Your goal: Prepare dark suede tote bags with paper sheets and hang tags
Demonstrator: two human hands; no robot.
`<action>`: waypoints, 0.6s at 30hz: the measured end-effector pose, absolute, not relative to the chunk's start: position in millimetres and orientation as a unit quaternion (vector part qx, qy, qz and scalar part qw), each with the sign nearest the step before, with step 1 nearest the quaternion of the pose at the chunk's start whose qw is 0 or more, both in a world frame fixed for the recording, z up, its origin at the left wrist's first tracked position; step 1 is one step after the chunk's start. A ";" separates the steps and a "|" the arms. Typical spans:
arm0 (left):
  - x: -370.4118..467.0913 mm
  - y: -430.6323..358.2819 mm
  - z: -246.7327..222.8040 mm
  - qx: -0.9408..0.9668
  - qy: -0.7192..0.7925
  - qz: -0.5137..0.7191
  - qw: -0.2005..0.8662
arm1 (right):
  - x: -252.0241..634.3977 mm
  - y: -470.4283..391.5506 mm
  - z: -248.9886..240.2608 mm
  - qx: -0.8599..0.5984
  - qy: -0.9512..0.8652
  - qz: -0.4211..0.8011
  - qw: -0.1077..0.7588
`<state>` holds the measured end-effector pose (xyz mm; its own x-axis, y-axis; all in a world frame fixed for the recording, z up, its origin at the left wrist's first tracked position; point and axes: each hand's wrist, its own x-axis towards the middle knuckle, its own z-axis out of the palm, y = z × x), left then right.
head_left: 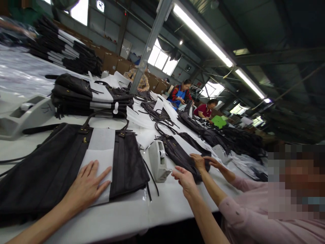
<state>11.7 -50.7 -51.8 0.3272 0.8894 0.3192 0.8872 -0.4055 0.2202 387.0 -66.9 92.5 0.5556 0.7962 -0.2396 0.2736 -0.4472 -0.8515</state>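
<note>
My left hand (87, 184) lies flat with spread fingers on a white paper band (101, 140) that wraps the middle of a black handbag (128, 162). The bag rests on the white table (132, 217), its handles up at the far side. My right hand (185, 179) is at the near end of a grey tape dispenser (157, 162), thumb and fingertips pinched together. Whatever is between those fingertips is too small to make out.
Stacked black bags (73, 96) stand behind the handbag. Another dispenser (25, 113) is at the left. To the right, a co-worker in a pink shirt (246, 203) has both hands at another black bag (175, 149). More people work farther back.
</note>
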 end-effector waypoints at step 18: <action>12.0 -52.2 -49.7 0.824 0.544 0.153 -0.029 | 386.0 -97.6 46.9 -0.758 -0.324 0.356 0.439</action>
